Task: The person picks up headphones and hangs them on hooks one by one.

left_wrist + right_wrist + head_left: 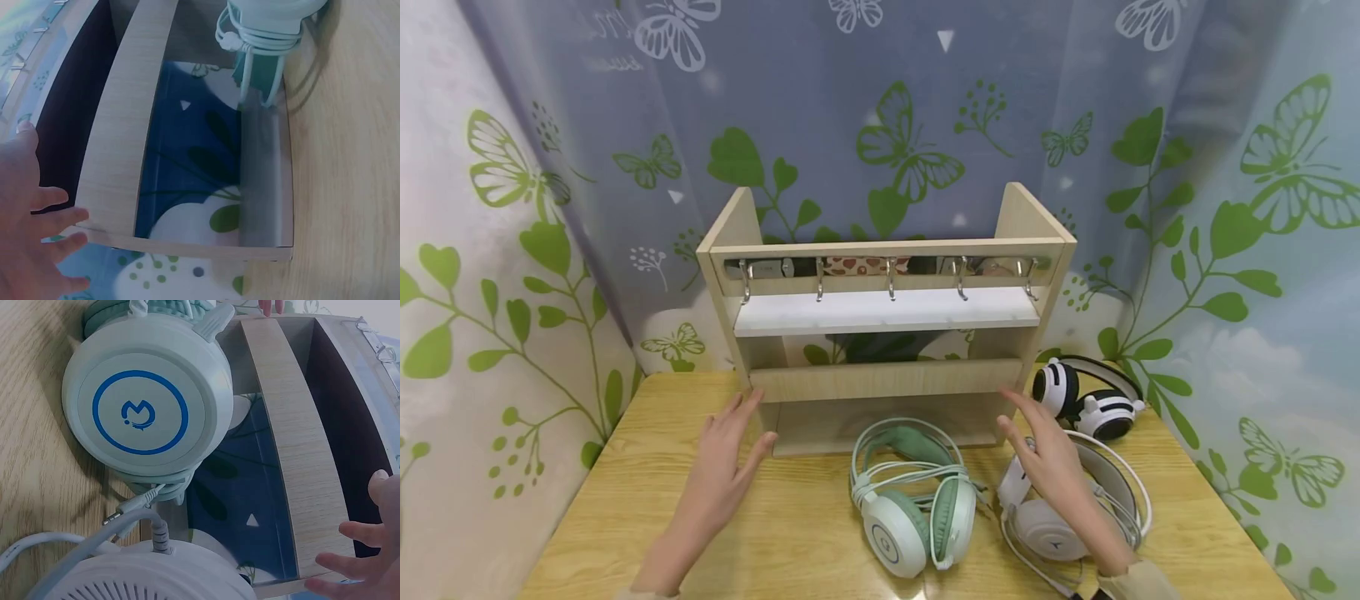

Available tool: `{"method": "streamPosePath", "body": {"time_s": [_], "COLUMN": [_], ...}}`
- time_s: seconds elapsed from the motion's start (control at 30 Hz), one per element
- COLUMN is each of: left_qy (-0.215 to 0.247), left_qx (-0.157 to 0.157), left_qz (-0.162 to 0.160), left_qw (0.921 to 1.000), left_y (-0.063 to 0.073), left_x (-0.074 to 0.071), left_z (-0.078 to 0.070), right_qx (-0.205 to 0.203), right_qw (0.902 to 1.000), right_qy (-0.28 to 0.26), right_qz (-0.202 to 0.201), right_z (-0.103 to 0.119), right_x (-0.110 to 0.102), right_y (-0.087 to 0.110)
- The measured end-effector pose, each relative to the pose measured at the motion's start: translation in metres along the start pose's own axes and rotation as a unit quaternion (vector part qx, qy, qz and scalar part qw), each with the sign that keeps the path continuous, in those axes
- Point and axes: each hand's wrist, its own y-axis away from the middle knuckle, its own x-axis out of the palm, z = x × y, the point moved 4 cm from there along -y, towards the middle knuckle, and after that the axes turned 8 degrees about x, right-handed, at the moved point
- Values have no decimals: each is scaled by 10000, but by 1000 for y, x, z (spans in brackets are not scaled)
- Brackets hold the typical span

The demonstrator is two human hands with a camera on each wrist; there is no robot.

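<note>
A small light-wood shelf rack [886,382] with a white middle board [887,312] and several metal hooks [891,279] along its upper front stands at the table's back. My left hand [726,454], fingers spread, is at the rack's lower left side; its fingertips overlap the side panel's edge. Mirroring it at the lower right side is my right hand [1048,454], thumb apart from the fingers. Neither hand grips anything. Mint-green headphones [910,508] with a bundled cable lie before the rack. White headphones [1052,529] rest below my right forearm, which partly hides them.
Black-and-white headphones [1093,400] lie at the back right, beside the rack. The wooden table [805,533] runs up to a curtain [820,100] printed with butterflies and leaves, which encloses the back and both sides.
</note>
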Motion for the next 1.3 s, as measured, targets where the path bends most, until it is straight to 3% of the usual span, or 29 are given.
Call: {"method": "streamPosePath", "body": {"time_s": [0.23,0.57,0.83,1.3], "left_qy": [21,-159,-93,-492], "left_qx": [424,890,1296,1570], "left_qz": [-424,-1211,-1825,-2399], "left_qw": [9982,9885,9746,9567], "left_y": [-6,-16,-33,-71], "left_x": [-12,-35,-59,-97], "left_z": [-2,-3,-4,-13], "right_qx": [-9,296,440,610], "right_qw": [9994,9931,9881,9819], "right_qy": [-327,-1088,-1363,-1558], "right_qz": [127,331,558,890], "right_z": [0,-4,-6,-7], "right_x": [1,2,1,5], "right_y": [-4,-8,-11,-19]}}
